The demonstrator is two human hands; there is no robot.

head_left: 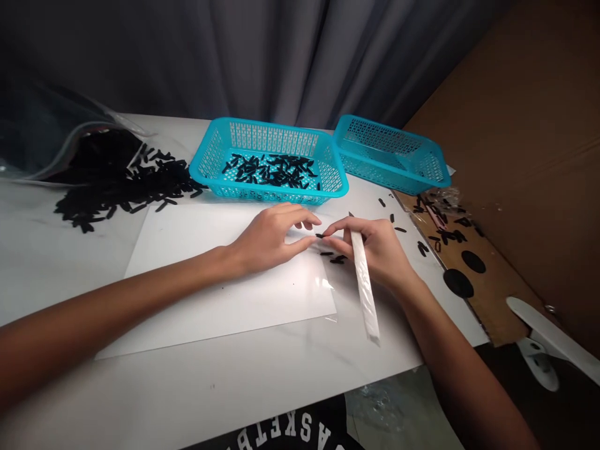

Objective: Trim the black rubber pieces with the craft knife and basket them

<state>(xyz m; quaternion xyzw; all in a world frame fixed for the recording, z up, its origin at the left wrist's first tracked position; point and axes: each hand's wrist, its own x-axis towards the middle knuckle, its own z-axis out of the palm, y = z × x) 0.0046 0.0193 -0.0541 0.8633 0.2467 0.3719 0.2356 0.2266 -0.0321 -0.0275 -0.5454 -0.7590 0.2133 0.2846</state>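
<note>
My right hand is closed, with thumb and forefinger pinching a small black oblong piece. The same hand also holds a slim blade tool. Its long handle is wrapped in white, and a dark pointed tip shows above the forefinger. Opposite, my left hand hovers over the white sheet with its fingers apart. Its thumb tip is at the near end of the piece; whether it touches cannot be made out. Several loose black pieces lie just below the fingertips.
A turquoise basket with many black pieces stands behind my hands, another turquoise basket to its right. A black heap spills from a clear bag at left. Scraps and black discs lie on cardboard at right.
</note>
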